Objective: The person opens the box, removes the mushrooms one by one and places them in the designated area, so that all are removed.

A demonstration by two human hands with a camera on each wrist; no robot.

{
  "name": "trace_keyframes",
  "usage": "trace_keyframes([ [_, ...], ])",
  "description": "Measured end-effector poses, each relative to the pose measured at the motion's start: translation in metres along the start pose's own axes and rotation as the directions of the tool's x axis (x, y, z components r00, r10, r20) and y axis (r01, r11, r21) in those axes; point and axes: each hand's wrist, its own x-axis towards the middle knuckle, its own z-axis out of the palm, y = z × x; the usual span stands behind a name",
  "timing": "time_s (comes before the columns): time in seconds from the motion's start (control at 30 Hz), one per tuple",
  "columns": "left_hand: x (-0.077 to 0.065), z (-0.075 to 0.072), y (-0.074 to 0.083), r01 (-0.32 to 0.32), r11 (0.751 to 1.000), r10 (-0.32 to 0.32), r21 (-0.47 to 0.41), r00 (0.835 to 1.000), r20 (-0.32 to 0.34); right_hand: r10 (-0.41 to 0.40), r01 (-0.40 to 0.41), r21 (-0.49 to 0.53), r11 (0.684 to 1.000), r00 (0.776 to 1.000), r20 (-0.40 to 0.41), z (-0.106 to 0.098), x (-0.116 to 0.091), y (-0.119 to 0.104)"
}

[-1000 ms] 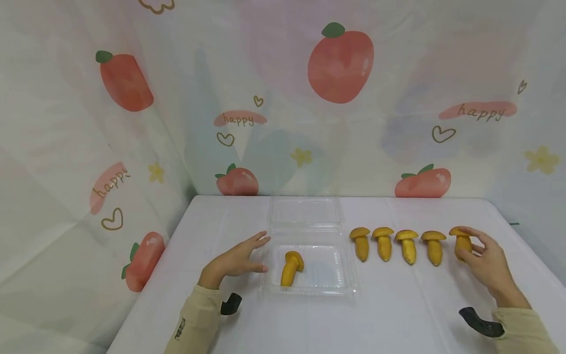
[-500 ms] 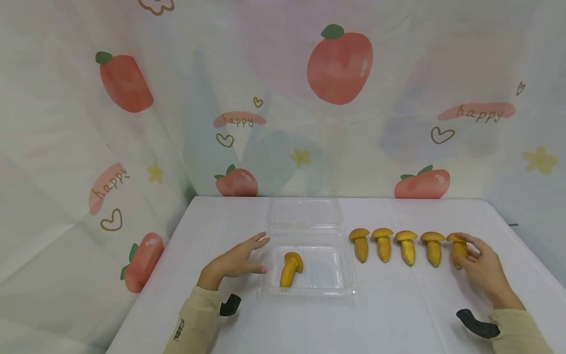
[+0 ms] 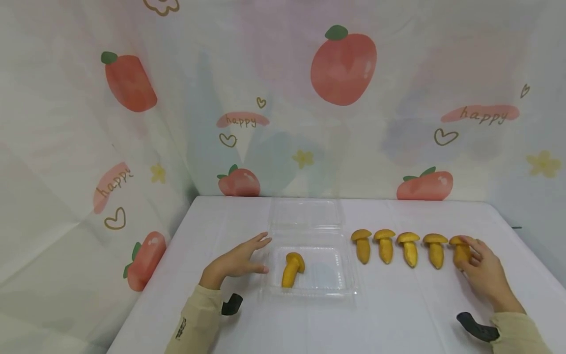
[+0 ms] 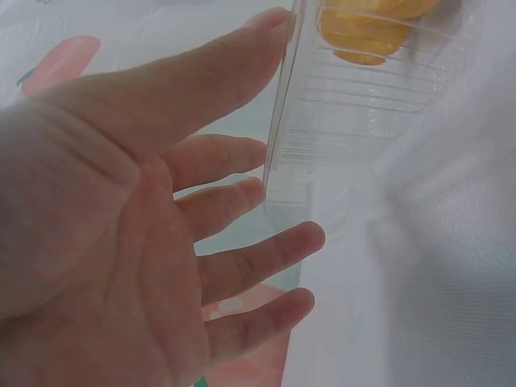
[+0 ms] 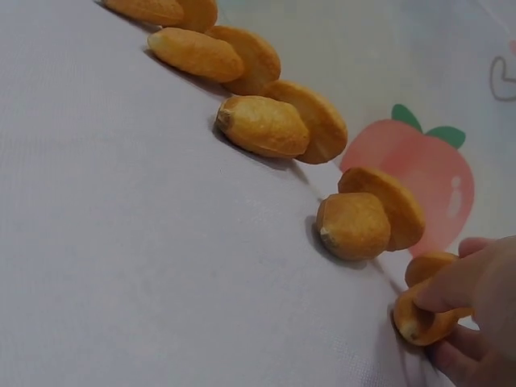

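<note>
At the right end of a row, my right hand [image 3: 484,270] pinches a yellow-brown mushroom [image 3: 461,250] between thumb and fingers; in the right wrist view the thumb lies across that mushroom's stem [image 5: 419,326]. My left hand [image 3: 236,259] is spread beside the left wall of a clear plastic clamshell box [image 3: 325,290], its fingertips at the rim. Inside the box's base, toward the left, lies one mushroom [image 3: 290,271] with its cap pointing away. The left wrist view shows straight, parted fingers [image 4: 258,262] next to the box's clear side [image 4: 363,137].
Several mushrooms [image 3: 410,250] lie in a line between the box and my right hand, caps away from me. The box's lid [image 3: 305,214] is folded back flat behind its base. A printed cloth wall [image 3: 283,162] rises behind the white table [image 3: 380,319].
The right hand and the mushroom at its fingers have shifted slightly toward me, nearly level with the row. My left hand keeps its place by the box.
</note>
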Motion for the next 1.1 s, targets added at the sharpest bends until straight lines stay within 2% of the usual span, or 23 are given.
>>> trace_keyframes([
  [0.4, 0.0025, 0.0017, -0.0007, -0.004, 1.0, 0.003, -0.025, 1.0, -0.004, 0.022, -0.021, -0.026, 0.999, 1.0, 0.009, 0.0026, -0.0002, 0.0017],
  [0.7, 0.0018, 0.0017, -0.0016, 0.003, 1.0, -0.003, -0.022, 1.0, -0.004, 0.035, -0.039, -0.077, 0.996, 0.998, -0.05, 0.0031, 0.0008, 0.0026],
  [1.1, 0.0016, 0.0013, -0.0013, -0.007, 1.0, 0.007, -0.014, 1.0, -0.009, 0.054, -0.056, -0.079, 0.995, 0.998, -0.029, -0.0009, 0.0024, 0.0012],
])
